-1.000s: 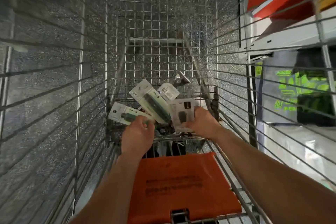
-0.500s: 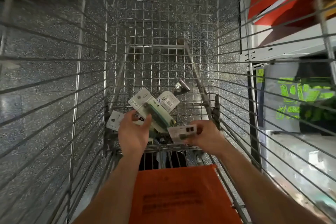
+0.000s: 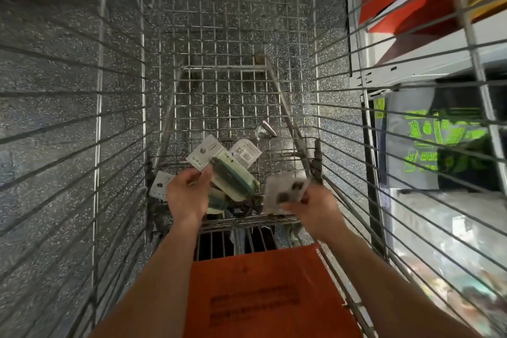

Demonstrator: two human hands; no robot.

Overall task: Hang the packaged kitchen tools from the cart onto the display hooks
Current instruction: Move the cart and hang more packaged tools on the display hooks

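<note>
Speckled grey floor is showing through the wire cart (image 3: 312, 63), whose orange seat flap (image 3: 260, 291) is lying nearest the camera. At the basket's near end the left hand (image 3: 188, 195) is pinching a carded green tool package (image 3: 236, 177). The right hand (image 3: 318, 207) is gripping a blurred grey package (image 3: 282, 192) just beside it, and other packages (image 3: 159, 186) are lying beneath.

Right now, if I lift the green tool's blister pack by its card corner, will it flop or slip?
Likely fairly stiff: the blister pack has a flat card under a moulded clear shell. Probably end-heavy, since the green tool sits away from where the left hand pinches the card. The glossy shell may be slippery.
</note>
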